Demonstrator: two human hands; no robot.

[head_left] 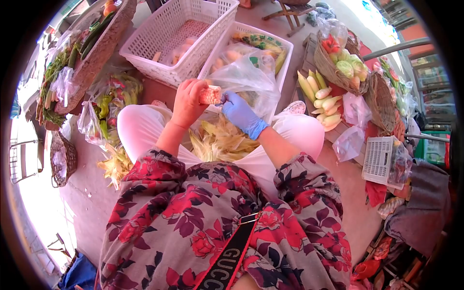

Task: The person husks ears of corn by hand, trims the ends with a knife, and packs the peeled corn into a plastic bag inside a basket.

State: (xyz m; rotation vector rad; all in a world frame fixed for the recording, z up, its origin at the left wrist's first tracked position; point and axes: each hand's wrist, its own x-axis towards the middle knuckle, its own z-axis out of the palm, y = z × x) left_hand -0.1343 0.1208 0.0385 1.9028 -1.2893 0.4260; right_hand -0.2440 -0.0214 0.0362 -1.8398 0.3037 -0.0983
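My left hand, bare, is closed around a short corn cob with pale pinkish kernels, held over my lap. At the cob's right end is my right hand, in a blue glove; its fingers are curled closed against that end. Any small piece between those fingertips is hidden. Below both hands, a heap of pale corn husks lies between my knees. Just beyond them stands a white crate containing plastic bags and produce.
A second white basket rests at the crate's left. Ears of corn lie on a wooden surface at right, near a wicker basket of vegetables. At left are bagged green peppers, loose husks and a small wicker basket.
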